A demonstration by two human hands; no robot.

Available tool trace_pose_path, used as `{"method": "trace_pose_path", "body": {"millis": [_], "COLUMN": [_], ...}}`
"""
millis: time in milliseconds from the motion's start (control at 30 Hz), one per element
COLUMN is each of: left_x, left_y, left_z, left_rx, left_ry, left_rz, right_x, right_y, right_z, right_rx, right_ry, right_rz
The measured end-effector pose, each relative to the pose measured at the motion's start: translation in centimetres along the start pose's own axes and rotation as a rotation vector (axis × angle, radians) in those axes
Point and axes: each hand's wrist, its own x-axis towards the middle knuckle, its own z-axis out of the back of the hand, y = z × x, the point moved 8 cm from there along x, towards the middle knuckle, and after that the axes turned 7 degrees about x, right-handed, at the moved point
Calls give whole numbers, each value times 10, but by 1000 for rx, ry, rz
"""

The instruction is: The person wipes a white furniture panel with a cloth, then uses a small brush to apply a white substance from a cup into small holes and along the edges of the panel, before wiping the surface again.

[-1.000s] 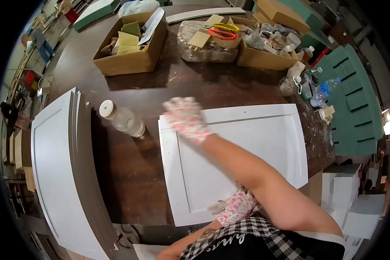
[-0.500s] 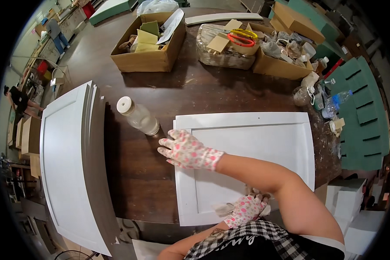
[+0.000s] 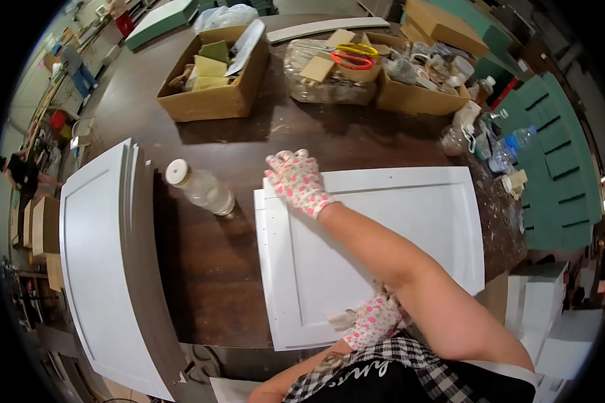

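A white framed cabinet door lies on the brown table, on top of another white door whose edge shows along the left. My right hand, in a white glove with pink dots, is at the top door's far left corner, its fingers bent over the edge. Lower down, my left hand, in a matching glove, is closed on a crumpled greyish cloth over the door's near part. My right forearm passes above and partly hides the cloth. A clear bottle with a white lid stands left of the doors.
More white doors are stacked at the left. Along the far side are a cardboard box with sanding pads, a plastic-wrapped bundle with scissors, and a box of rubbish. Plastic bottles stand at the right edge.
My right hand has gone from the left edge to the far left corner. The top door now sits askew, baring more of the door beneath. My left hand stays low with the cloth.
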Motion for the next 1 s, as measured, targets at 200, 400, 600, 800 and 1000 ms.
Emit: {"method": "trace_pose_path", "body": {"millis": [200, 400, 600, 800, 1000], "left_x": [5, 14, -2, 2, 0], "left_y": [7, -1, 3, 4, -2], "left_z": [1, -8, -3, -9, -3], "left_rx": [282, 201, 301, 242, 382], "left_ry": [70, 495, 22, 76, -2], "left_rz": [61, 69, 38, 56, 35], "right_x": [-83, -154, -127, -204, -228], "right_y": [-179, -346, -265, -441, -434], "right_z": [96, 176, 141, 194, 198], "right_rx": [-224, -575, -232, -178, -174], "right_ry": [-258, -274, -268, -267, -643], "right_rz": [-128, -427, -211, -617, -523]}}
